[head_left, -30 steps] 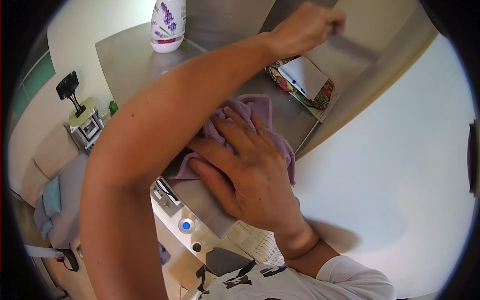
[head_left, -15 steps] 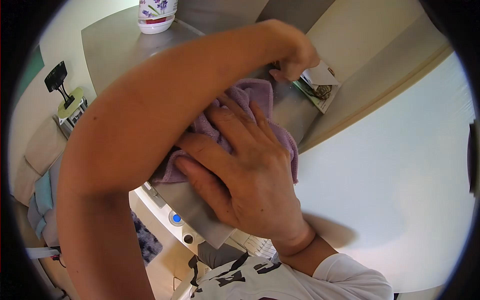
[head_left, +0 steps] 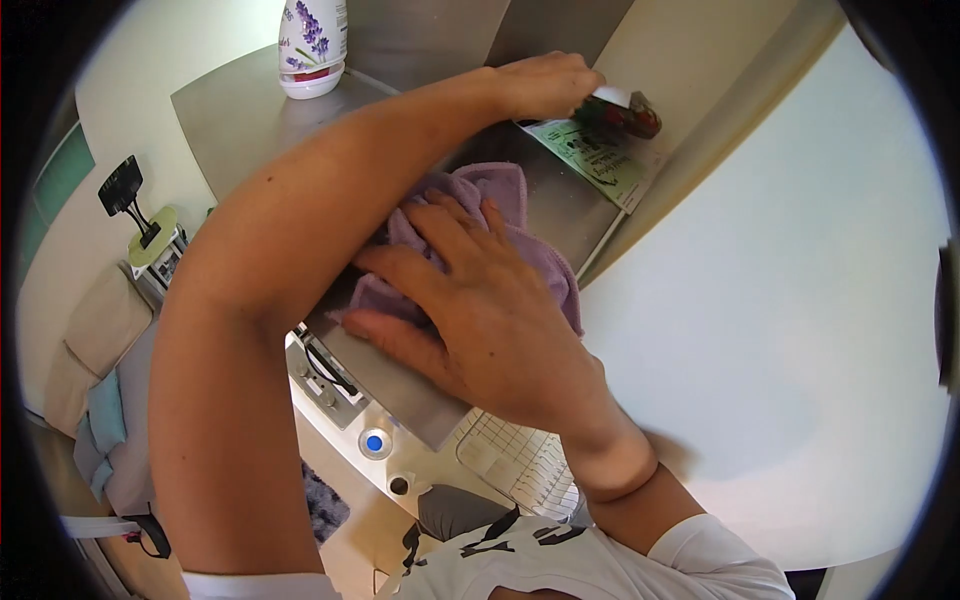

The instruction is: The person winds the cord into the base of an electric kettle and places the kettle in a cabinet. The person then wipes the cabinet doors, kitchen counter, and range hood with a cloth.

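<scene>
My right hand [head_left: 490, 290] lies palm down with fingers spread on a bunched purple cloth [head_left: 545, 255]. Its thumb reaches along the cloth's near left edge. Under the cloth is a grey metal-look surface [head_left: 240, 115]. My left arm crosses over from the left, hiding part of the cloth. At its end my left hand [head_left: 550, 85] is closed at the edge of a small dark, red and white object [head_left: 630, 115], perhaps a packet; its kind is not clear. Below that object, a green printed leaflet [head_left: 590, 160] rests on the surface.
A white bottle with lavender print [head_left: 315, 55] stands at the far left. A pale panel [head_left: 760, 300] fills the right side. Lower down are a wire rack [head_left: 510, 460], a blue-centred round item [head_left: 375, 443] and a sofa [head_left: 110, 330] with cushions.
My left hand has closed at the small dark object, which is now raised from the leaflet, showing more green print. My right hand and cloth appear slightly further left as the view shifts.
</scene>
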`<state>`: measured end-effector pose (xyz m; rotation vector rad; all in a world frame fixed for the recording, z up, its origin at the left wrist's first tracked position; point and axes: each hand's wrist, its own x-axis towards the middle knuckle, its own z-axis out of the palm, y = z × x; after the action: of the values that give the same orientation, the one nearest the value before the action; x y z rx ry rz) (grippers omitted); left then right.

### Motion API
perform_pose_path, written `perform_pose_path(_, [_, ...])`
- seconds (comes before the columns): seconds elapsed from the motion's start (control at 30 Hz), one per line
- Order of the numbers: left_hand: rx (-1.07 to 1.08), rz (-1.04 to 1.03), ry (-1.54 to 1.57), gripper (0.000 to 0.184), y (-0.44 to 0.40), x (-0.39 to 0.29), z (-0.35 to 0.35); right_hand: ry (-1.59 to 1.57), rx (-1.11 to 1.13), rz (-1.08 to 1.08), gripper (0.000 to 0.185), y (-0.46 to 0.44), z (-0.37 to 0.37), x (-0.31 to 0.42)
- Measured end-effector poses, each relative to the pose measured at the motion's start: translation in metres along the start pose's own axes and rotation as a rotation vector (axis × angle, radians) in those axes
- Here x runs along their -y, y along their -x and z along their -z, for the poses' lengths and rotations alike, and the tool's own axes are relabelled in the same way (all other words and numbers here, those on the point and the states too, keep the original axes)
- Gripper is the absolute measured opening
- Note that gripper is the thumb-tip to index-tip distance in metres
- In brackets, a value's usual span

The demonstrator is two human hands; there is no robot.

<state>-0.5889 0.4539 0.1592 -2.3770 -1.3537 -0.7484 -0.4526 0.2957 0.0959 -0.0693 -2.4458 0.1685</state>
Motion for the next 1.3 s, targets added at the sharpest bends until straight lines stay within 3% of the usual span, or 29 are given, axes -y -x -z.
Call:
perform_pose_path(0.17, [-0.057,0.052,-0.042,0.021,-0.001,-0.002,-0.003,0.012,-0.023,-0.006,0.031,-0.001,0.004,0.006])
perform_pose_path(0.23, [0.205,0.006,0.149,0.03,-0.002,-0.002,-0.005,-0.01,-0.015,-0.025,0.031,0.001,0.004,0.005])
perform_pose_path(0.27, [0.206,0.01,0.143,0.03,0.0,0.001,-0.005,-0.013,-0.018,-0.019,0.031,0.0,0.004,0.006])
perform_pose_path(0.33, [0.302,-0.174,0.186,0.042,0.005,0.004,0.0,-0.015,-0.007,-0.037,0.031,0.0,0.004,0.006])
perform_pose_path(0.37, [0.301,-0.17,0.182,0.042,0.001,0.006,0.005,-0.017,-0.007,-0.031,0.031,0.001,0.004,0.005])
perform_pose_path(0.43, [0.591,0.008,0.096,0.044,-0.006,-0.008,0.029,0.014,-0.029,-0.013,0.033,0.001,0.002,0.004])
perform_pose_path(0.47, [0.593,0.012,0.095,0.044,-0.006,-0.014,0.029,0.009,-0.029,-0.011,0.033,0.002,0.002,0.005])
perform_pose_path(0.57, [0.533,-0.088,-0.012,0.053,-0.01,-0.019,0.022,0.054,-0.026,-0.028,0.034,0.001,0.002,0.006])
perform_pose_path(0.67, [0.527,-0.102,-0.081,0.05,-0.011,-0.026,0.016,0.043,-0.021,-0.024,0.036,0.003,0.002,0.004])
perform_pose_path(0.73, [0.427,-0.288,-0.211,0.038,-0.013,-0.021,0.004,0.043,-0.021,-0.03,0.036,0.003,0.001,0.004])
perform_pose_path(0.93, [0.113,-0.241,-0.246,0.025,-0.014,-0.017,-0.011,-0.01,-0.02,-0.029,0.04,0.003,0.005,0.004])
perform_pose_path(1.07, [0.107,-0.177,-0.285,0.024,-0.012,-0.014,-0.013,0.0,-0.001,-0.023,0.041,0.002,0.005,0.002])
perform_pose_path(1.3, [-0.184,-0.011,-0.081,0.025,-0.008,-0.012,0.019,0.017,-0.017,0.006,0.039,0.001,0.004,0.003])
